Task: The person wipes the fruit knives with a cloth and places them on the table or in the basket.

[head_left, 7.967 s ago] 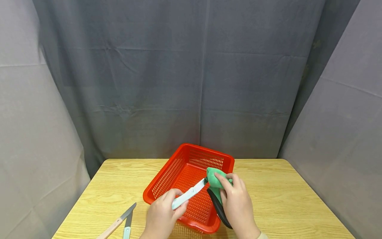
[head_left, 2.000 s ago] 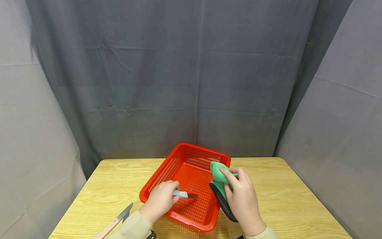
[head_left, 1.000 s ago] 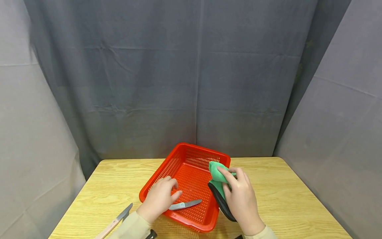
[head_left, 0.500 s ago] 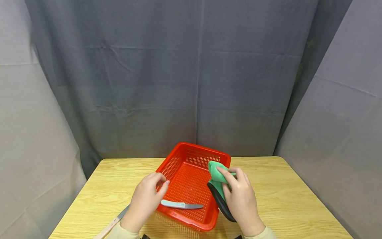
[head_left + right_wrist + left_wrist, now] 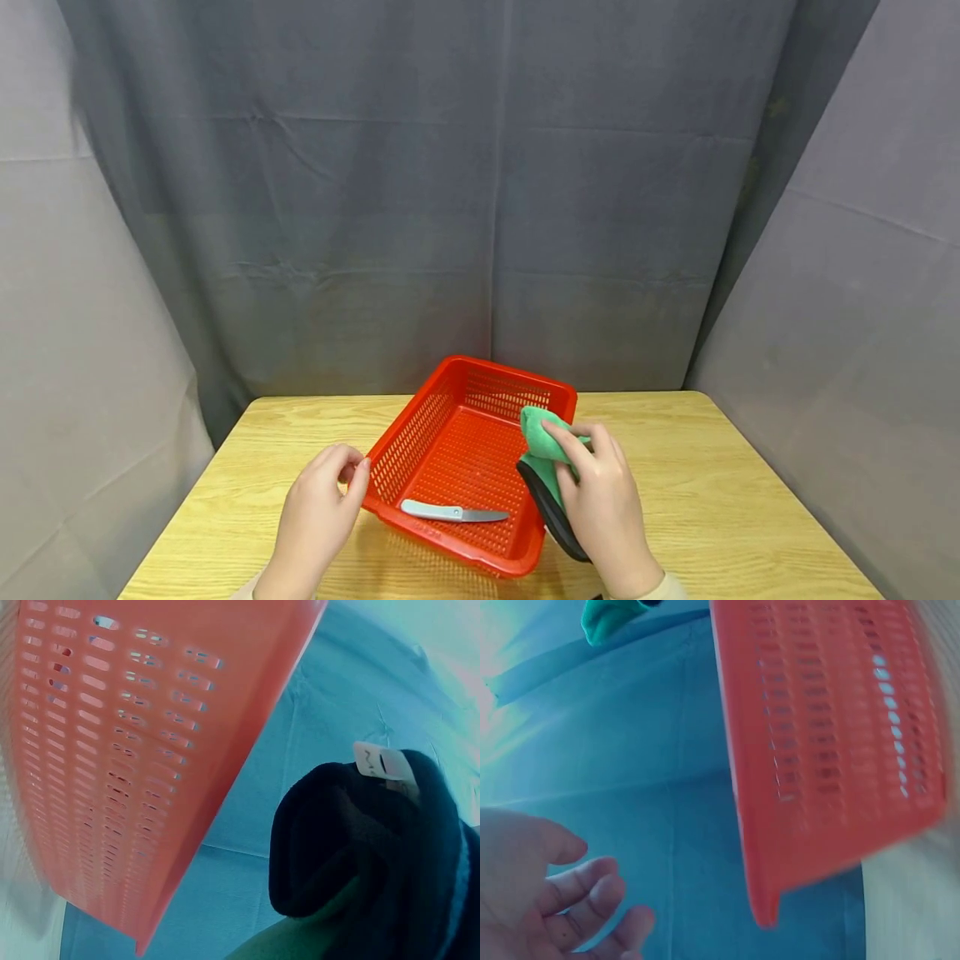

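Observation:
In the head view my left hand (image 5: pixel 318 508) hovers beside the left corner of a red plastic basket (image 5: pixel 427 533), fingers loosely bent, holding nothing. The left wrist view also shows that hand (image 5: pixel 555 900) apart from the basket wall. A small knife with a pale blue handle (image 5: pixel 433 510) lies on the basket floor near its front side. My right hand (image 5: pixel 600 500) pinches a green cloth piece with a black edge (image 5: pixel 542 437) over the basket's right rim. In the right wrist view its black edge (image 5: pixel 322 832) forms a loop with a white tag.
The basket stands on a light wooden table (image 5: pixel 712 500). A grey curtain (image 5: pixel 375 208) closes off the back, and pale cloth walls (image 5: pixel 847 333) rise on both sides.
My left hand first held the knife at the green cloth, then let go of it inside the basket and moved left. The knives seen on the left of the table no longer show.

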{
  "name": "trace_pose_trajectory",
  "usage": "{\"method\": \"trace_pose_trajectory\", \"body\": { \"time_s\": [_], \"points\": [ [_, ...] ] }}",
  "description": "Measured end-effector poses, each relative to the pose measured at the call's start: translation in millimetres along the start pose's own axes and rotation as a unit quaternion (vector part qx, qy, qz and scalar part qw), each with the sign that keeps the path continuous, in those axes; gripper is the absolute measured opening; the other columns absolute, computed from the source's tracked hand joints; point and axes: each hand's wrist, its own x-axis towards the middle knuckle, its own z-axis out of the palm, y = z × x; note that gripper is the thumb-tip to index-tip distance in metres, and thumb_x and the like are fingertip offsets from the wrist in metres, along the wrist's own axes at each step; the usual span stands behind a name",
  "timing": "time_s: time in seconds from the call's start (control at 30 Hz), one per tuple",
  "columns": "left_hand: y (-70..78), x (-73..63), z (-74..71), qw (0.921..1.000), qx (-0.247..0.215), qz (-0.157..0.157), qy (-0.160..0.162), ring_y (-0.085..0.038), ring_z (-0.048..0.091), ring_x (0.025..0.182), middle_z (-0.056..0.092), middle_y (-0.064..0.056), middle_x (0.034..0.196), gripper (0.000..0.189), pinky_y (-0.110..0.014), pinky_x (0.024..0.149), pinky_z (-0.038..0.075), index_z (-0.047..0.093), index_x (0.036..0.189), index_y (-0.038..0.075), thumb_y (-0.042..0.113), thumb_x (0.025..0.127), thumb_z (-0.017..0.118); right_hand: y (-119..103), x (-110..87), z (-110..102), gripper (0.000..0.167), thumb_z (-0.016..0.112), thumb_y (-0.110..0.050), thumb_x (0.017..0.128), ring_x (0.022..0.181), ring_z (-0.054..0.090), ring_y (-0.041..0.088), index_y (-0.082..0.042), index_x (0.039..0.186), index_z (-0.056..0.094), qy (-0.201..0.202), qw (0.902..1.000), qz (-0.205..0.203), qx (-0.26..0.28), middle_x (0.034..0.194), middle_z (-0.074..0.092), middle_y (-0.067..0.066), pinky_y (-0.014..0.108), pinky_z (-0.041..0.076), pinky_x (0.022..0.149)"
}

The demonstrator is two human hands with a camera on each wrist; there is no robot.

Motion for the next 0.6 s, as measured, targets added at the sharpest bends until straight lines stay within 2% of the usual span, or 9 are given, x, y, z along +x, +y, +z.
{"method": "trace_pose_trajectory", "body": {
  "time_s": [0.13, 0.33, 0.47, 0.6],
  "points": [
    [-15.0, -2.9, -7.9, 0.9972, 0.025, -0.05, -0.05, -0.012, 0.055, 0.076, 0.062, 0.002, 0.083, 0.004, -0.031, 0.068, 0.049, 0.068, 0.093, 0.014, 0.012, 0.096, 0.068, -1, -1.1, 0, 0.058, 0.083, 0.012, 0.069, 0.082, 0.059, 0.026, -0.018, 0.119, 0.076, 0.001, 1.0, 0.002, 0.0, 0.103, 0.062, 0.012, 0.042, 0.054, 0.069],
    [-44.4, -9.5, -17.0, 0.985, 0.06, -0.101, -0.126, -0.015, 0.055, 0.072, 0.063, -0.001, 0.086, 0.011, -0.034, 0.065, 0.046, 0.067, 0.094, 0.01, 0.018, 0.1, 0.063, -2, -0.8, 0, 0.058, 0.084, 0.012, 0.069, 0.082, 0.06, 0.026, -0.017, 0.119, 0.076, 0.0, 1.0, -0.001, 0.003, 0.103, 0.062, 0.012, 0.041, 0.054, 0.069],
    [-64.6, -14.2, -16.5, 0.9709, 0.093, -0.124, -0.183, -0.017, 0.052, 0.066, 0.057, -0.003, 0.079, 0.022, -0.034, 0.06, 0.042, 0.064, 0.086, 0.008, 0.025, 0.098, 0.066, -1, -1.5, -1, 0.061, 0.086, 0.013, 0.067, 0.083, 0.06, 0.027, -0.017, 0.119, 0.076, 0.0, 1.0, 0.001, 0.007, 0.104, 0.062, 0.012, 0.042, 0.055, 0.07],
    [-82.9, -21.4, -13.2, 0.9489, 0.118, -0.147, -0.253, -0.021, 0.053, 0.065, 0.053, -0.006, 0.077, 0.034, -0.037, 0.058, 0.043, 0.059, 0.084, 0.004, 0.034, 0.098, 0.067, -1, -2.6, -2, 0.061, 0.086, 0.013, 0.067, 0.083, 0.06, 0.026, -0.017, 0.118, 0.077, 0.001, 1.0, 0.001, 0.007, 0.104, 0.062, 0.012, 0.042, 0.055, 0.07]
  ]
}}
